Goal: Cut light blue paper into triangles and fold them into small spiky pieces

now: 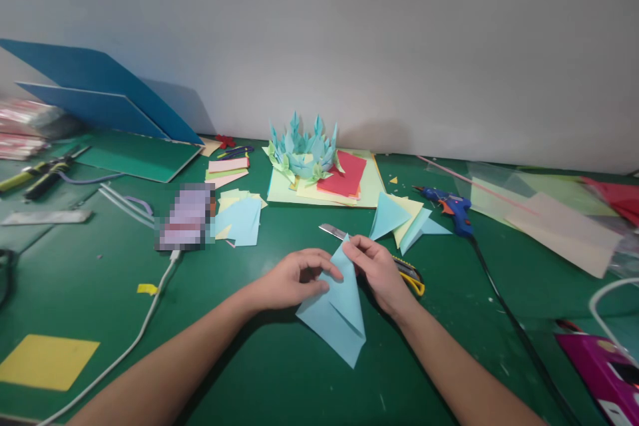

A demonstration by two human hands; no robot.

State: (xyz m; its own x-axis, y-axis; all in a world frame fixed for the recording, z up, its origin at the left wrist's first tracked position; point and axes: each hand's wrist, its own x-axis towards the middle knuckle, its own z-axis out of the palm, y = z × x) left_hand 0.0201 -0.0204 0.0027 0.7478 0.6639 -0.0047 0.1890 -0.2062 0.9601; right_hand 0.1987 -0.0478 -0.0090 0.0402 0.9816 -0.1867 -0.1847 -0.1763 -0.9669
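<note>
A light blue sheet of paper, partly folded with a flap across its front, is held just above the green table between my hands. My right hand pinches its upper tip between thumb and fingers. At its left edge, the thumb and curled fingers of my left hand grip the paper, the index fingertip resting on the fold. A utility knife with a yellow edge lies behind my right hand, its blade sticking out to the left, its middle hidden. Folded blue and cream papers lie beyond my right hand.
A blue-green origami piece stands on stacked coloured paper at the back. A blue glue gun trails a black cord on the right. A phone on a white cable, paper pieces and pliers lie left.
</note>
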